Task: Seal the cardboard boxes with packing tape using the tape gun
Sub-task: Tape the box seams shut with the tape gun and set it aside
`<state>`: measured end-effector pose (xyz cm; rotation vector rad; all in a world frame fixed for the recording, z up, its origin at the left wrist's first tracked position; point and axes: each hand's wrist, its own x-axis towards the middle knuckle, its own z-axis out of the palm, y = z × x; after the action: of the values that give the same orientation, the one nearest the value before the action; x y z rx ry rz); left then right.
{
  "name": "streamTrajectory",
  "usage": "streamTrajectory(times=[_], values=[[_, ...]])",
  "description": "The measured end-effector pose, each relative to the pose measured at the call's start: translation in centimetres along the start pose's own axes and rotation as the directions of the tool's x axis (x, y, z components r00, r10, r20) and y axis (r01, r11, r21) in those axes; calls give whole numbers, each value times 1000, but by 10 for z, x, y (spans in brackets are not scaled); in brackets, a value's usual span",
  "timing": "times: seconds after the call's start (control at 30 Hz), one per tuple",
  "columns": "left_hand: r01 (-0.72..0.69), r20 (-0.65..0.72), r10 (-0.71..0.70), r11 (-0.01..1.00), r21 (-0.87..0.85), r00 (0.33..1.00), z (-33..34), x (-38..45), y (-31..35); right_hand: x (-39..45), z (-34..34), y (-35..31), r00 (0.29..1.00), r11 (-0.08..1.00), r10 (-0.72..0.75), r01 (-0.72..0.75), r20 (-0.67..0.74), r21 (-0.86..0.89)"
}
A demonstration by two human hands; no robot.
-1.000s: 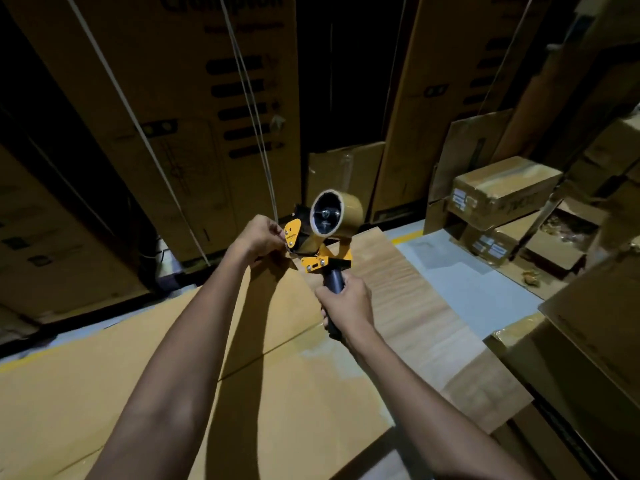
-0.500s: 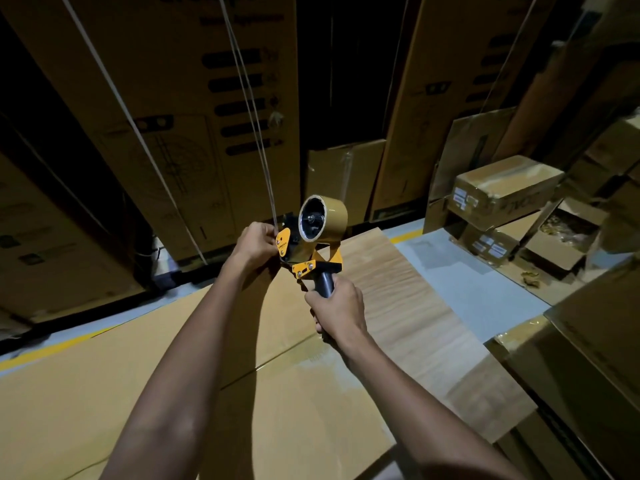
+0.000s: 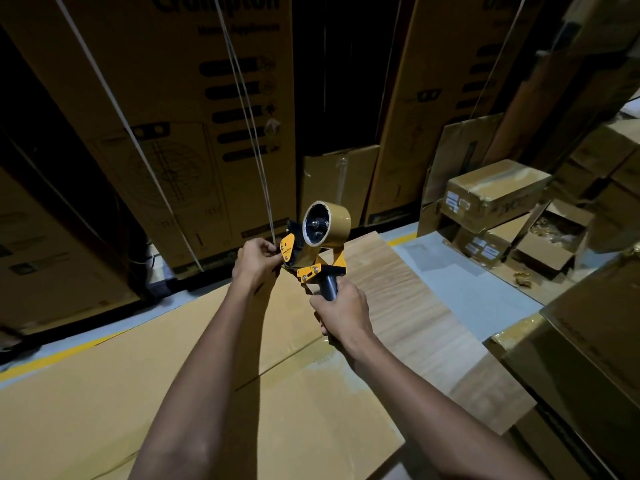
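The tape gun [image 3: 313,251] is held above the flat cardboard box [image 3: 156,382], its dark handle gripped by the right hand [image 3: 341,311] while the left hand [image 3: 258,259] pinches at its front, where thin, sticky tape likely needs gentle pulling

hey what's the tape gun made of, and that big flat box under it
Tape gun: the frame looks like painted metal, glossy yellow with screws showing; the handle seems dark plastic or rubber. Its tape roll is shiny tan film. The flat box looks like plain matte brown cardboard, with a seam running across the top.
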<state>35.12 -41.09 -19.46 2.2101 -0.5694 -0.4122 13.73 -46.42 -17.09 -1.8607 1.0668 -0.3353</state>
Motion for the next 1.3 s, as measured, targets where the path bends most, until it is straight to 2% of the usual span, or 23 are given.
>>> streamTrajectory(times=[0.1, 0.23, 0.4, 0.5, 0.7, 0.8, 1.0, 1.2, 1.3], values=[[-5, -97, 13, 997, 78, 995, 5, -11, 0, 1, 1, 0, 1000, 1000, -3, 3, 2, -4], [-36, -105, 46, 995, 98, 993, 4, -16, 2, -3, -8, -1, 999, 997, 36, -37, 24, 63], [-91, -94, 105, 985, 145, 990, 5, -19, 0, -14, -15, 5, 999, 998, 14, -17, 49, 67], [-105, -85, 117, 985, 138, 989, 5, -15, -3, -20, -20, 11, 999, 997, 23, -27, 48, 77], [-143, -1, 143, 989, 19, 990, 7, -9, -8, -15, -22, 17, 997, 964, 72, -75, 22, 255], [-91, -1, 92, 985, -146, 996, -1, -15, -8, -15, -16, 14, 999, 954, 37, -39, 10, 297], [23, 40, -12, 958, -285, 999, -9, -17, 0, -8, -7, 8, 1000, 942, 17, -20, 10, 336], [101, 120, -65, 941, -323, 991, -9, -11, -1, 1, -3, 0, 1000, 927, 7, 1, -19, 375], [128, 199, -77, 957, -259, 977, -9, -11, 2, 8, 1, -6, 999, 934, -13, 22, -29, 356]])
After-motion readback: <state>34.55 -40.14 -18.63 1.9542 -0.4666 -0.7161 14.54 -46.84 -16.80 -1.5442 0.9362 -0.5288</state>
